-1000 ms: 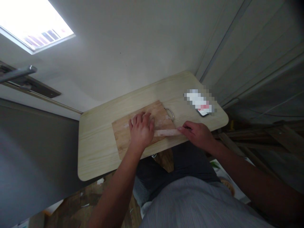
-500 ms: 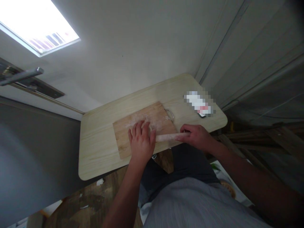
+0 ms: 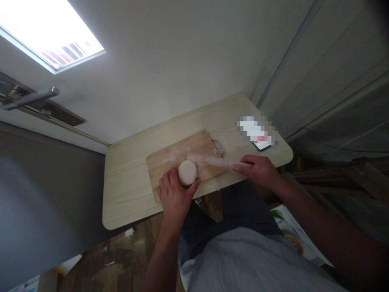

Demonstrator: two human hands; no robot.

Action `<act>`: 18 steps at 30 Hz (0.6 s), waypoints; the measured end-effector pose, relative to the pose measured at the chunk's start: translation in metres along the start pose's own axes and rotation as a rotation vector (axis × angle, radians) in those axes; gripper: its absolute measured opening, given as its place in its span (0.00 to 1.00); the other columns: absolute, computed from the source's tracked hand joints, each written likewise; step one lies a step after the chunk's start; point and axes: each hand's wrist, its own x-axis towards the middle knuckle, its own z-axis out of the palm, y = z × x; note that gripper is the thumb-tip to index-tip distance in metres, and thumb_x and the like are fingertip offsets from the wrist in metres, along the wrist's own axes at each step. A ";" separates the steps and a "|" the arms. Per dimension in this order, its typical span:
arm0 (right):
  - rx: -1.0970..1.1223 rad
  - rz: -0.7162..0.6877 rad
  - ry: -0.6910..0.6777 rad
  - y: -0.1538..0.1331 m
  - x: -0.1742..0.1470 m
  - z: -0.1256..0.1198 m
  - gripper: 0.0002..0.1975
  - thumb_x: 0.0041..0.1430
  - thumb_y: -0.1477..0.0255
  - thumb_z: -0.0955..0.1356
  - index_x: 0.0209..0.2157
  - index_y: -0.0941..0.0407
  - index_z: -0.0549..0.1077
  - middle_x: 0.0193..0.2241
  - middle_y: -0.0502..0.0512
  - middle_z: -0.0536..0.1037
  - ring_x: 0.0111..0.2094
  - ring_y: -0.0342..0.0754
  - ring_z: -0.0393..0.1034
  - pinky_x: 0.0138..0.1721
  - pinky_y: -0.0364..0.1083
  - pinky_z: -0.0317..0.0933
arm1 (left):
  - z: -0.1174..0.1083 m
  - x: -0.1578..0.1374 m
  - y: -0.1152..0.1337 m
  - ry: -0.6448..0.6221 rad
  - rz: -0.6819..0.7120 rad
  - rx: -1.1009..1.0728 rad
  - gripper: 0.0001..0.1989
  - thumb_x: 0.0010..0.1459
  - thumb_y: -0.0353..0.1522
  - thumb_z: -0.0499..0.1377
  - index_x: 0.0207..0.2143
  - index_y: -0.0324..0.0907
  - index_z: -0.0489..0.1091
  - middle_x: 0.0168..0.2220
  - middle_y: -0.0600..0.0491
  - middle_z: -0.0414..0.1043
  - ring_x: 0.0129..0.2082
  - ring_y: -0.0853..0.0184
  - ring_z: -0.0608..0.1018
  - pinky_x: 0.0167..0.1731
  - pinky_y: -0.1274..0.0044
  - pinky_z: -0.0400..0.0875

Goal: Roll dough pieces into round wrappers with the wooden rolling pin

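A small round disc of pale dough lies on a floured wooden cutting board with a metal loop handle. My left hand pinches the near edge of the dough with fingers and thumb. In my right hand is one end of a thin wooden rolling pin, which slants across the board just beyond the dough.
The board sits on a small light wooden table against a white wall. A phone lies at the table's far right corner. My lap is under the near edge. Wooden slats and clutter are on the floor to the right.
My left hand has drawn back off the rolling pin toward me and now grips the dough disc, which has come into view. The pin has shifted slightly away, past the dough.
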 end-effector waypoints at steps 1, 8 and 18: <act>-0.003 -0.009 -0.012 0.000 0.000 0.000 0.25 0.53 0.47 0.70 0.26 0.56 0.76 0.21 0.49 0.72 0.24 0.45 0.64 0.26 0.43 0.55 | 0.000 0.002 0.001 -0.019 -0.001 0.001 0.35 0.52 0.49 0.65 0.58 0.45 0.62 0.54 0.41 0.69 0.54 0.47 0.70 0.53 0.55 0.67; -0.028 -0.060 -0.120 0.001 -0.002 0.002 0.25 0.53 0.46 0.70 0.27 0.56 0.77 0.22 0.49 0.74 0.24 0.44 0.65 0.26 0.44 0.54 | 0.002 0.027 -0.016 -0.123 0.190 -0.261 0.31 0.49 0.32 0.68 0.56 0.47 0.64 0.56 0.47 0.70 0.57 0.53 0.70 0.57 0.59 0.66; -0.024 -0.065 -0.154 -0.007 -0.004 0.005 0.24 0.52 0.46 0.71 0.26 0.55 0.77 0.19 0.48 0.72 0.23 0.44 0.63 0.25 0.44 0.53 | 0.009 0.037 -0.036 -0.233 0.292 -0.487 0.35 0.52 0.25 0.62 0.62 0.49 0.60 0.62 0.49 0.66 0.62 0.56 0.68 0.63 0.60 0.60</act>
